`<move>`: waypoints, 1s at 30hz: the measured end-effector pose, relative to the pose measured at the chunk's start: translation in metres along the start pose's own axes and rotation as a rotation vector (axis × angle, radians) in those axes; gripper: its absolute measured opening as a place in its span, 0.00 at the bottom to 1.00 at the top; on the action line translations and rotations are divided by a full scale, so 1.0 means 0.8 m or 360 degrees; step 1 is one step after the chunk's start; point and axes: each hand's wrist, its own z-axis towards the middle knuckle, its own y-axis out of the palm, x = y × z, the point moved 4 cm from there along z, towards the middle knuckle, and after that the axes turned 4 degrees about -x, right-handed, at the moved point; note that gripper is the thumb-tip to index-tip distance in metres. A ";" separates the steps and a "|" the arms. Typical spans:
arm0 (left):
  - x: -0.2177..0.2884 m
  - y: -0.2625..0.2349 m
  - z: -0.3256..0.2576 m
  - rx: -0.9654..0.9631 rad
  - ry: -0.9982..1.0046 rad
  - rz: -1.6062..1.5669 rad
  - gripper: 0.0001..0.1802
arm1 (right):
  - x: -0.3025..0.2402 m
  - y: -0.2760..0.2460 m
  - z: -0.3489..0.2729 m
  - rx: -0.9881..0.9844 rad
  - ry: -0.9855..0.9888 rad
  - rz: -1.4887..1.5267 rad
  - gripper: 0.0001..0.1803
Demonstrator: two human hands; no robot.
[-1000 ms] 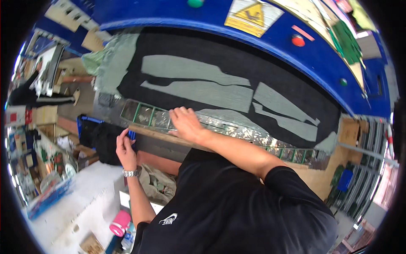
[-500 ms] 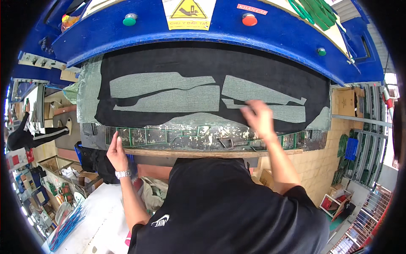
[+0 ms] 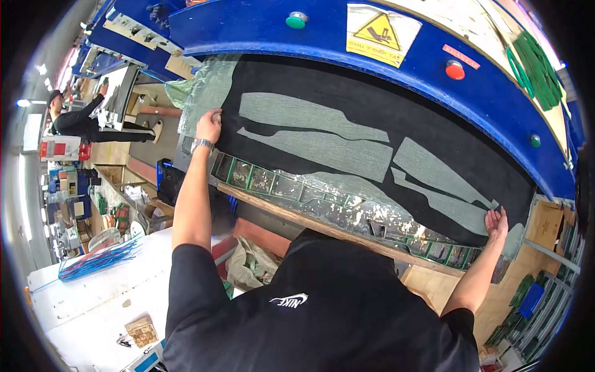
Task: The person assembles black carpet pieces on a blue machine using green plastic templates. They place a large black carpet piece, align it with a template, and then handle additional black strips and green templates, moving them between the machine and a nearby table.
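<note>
A black sheet [image 3: 372,118] lies on the bed of a blue press machine [image 3: 260,28], with several grey cut shapes [image 3: 322,149] showing through it. My left hand [image 3: 209,126] rests on the sheet's left edge, next to a clear green film [image 3: 201,93]. My right hand [image 3: 497,224] presses on the sheet's right end, fingers spread on a grey shape. A green-framed metal grid [image 3: 273,183] runs along the front of the bed between my hands.
A wooden ledge [image 3: 322,226] fronts the machine. A white table [image 3: 93,291] at lower left holds blue and red wires [image 3: 99,257]. Another person [image 3: 80,121] in black works at far left. Green, red buttons and a yellow warning sign sit on the press.
Both arms have spread apart: my left hand rose from the grid to the sheet's left edge, and my right hand slid from the middle to the sheet's right end.
</note>
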 end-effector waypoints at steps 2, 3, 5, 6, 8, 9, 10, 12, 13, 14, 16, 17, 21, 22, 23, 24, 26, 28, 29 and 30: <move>-0.017 -0.011 0.014 0.0244 0.0103 0.0022 0.13 | -0.006 0.003 0.013 0.0086 -0.0034 -0.0085 0.35; -0.030 -0.018 0.016 0.0366 0.0150 0.0042 0.13 | -0.009 0.009 0.018 0.0116 -0.0019 -0.0112 0.34; -0.033 -0.010 0.033 0.0247 -0.0064 0.0004 0.14 | -0.012 -0.006 0.016 0.0218 -0.0005 -0.0120 0.31; -0.034 -0.005 0.040 0.0187 -0.0170 -0.0014 0.16 | -0.012 -0.009 0.017 0.0238 -0.0008 -0.0093 0.31; -0.037 0.004 0.048 0.0162 -0.0086 -0.0161 0.19 | -0.011 -0.006 0.015 0.0264 -0.0008 -0.0034 0.33; -0.038 0.010 0.050 0.0150 -0.0042 -0.0236 0.21 | -0.012 -0.008 0.012 0.0280 0.0009 -0.0072 0.32; -0.044 0.013 0.051 0.0144 -0.0066 -0.0120 0.22 | -0.011 0.001 0.005 0.0280 0.0033 -0.0104 0.32; -0.057 0.018 0.055 0.0155 -0.0106 0.0093 0.25 | -0.012 0.018 0.007 0.0260 0.0098 -0.0116 0.31; -0.060 0.026 0.058 0.0130 -0.0139 0.0067 0.25 | -0.014 0.011 0.010 0.0263 0.0145 -0.0110 0.30; -0.060 0.030 0.059 0.0112 -0.0171 0.0043 0.25 | -0.014 0.011 0.013 0.0259 0.0193 -0.0101 0.29; -0.054 0.035 0.064 0.0036 -0.0240 -0.0009 0.24 | -0.008 0.017 0.023 0.0356 0.0265 -0.0145 0.21; -0.044 0.037 0.066 -0.0037 -0.0271 -0.0038 0.24 | -0.005 0.013 0.021 0.0303 0.0286 -0.0163 0.20; -0.064 0.025 0.058 0.0127 -0.0193 -0.0038 0.23 | 0.001 0.054 0.019 0.0154 0.0286 -0.0478 0.20; -0.068 0.020 0.054 0.0206 -0.0152 -0.0018 0.23 | 0.002 0.064 0.019 0.0201 0.0243 -0.0549 0.20; -0.058 0.022 0.055 0.0143 -0.0227 -0.0096 0.24 | -0.002 0.046 0.024 0.0288 0.0200 -0.0498 0.20; -0.047 0.024 0.056 0.0078 -0.0302 -0.0171 0.24 | -0.002 0.022 0.024 0.0398 0.0179 -0.0432 0.21; -0.043 0.012 0.050 0.0053 -0.0354 -0.0173 0.24 | 0.008 0.020 0.024 0.0537 0.0166 -0.0316 0.25; -0.047 0.006 0.048 0.0066 -0.0275 -0.0066 0.24 | 0.010 0.023 0.018 0.0400 0.0113 -0.0258 0.28; -0.052 0.009 0.048 0.0090 -0.0259 -0.0077 0.24 | 0.007 0.013 0.019 0.0404 0.0093 -0.0232 0.28; -0.055 0.011 0.050 0.0113 -0.0241 -0.0087 0.24 | 0.004 0.005 0.022 0.0409 0.0074 -0.0204 0.27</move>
